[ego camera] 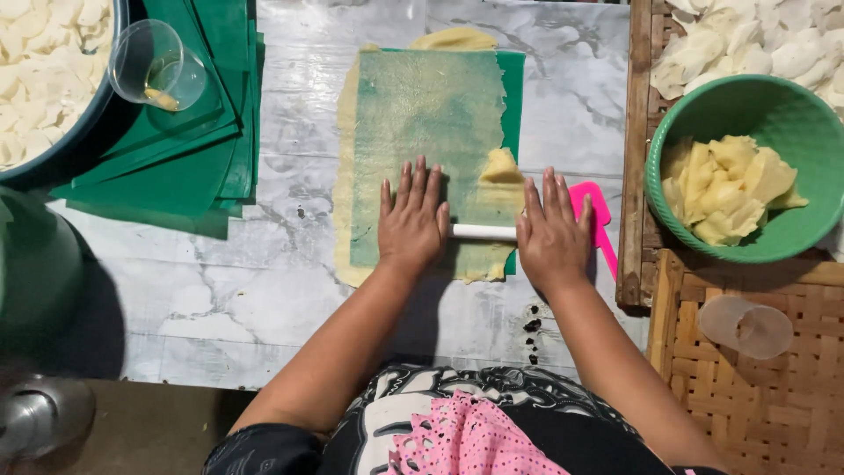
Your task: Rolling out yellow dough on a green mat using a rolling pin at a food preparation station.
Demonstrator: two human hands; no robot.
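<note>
A thin sheet of yellow dough (345, 185) lies spread on a green plastic sheet (512, 88) in the middle of the marble-patterned table (220, 290). A thicker lump of dough (499, 167) sits near its right side. My left hand (411, 220) and my right hand (550, 230) rest flat, palms down, on the two ends of a white rolling pin (483, 232) that lies across the dough's near edge. Only the pin's middle shows between the hands.
A pink spatula (600, 215) lies right of my right hand. A stack of green sheets (176, 158) with a clear cup (158, 66) is at left, by a bowl of white slices (44, 70). At right, a green bowl (818, 132) of dough pieces, woven trays (774, 396), another clear cup (745, 325).
</note>
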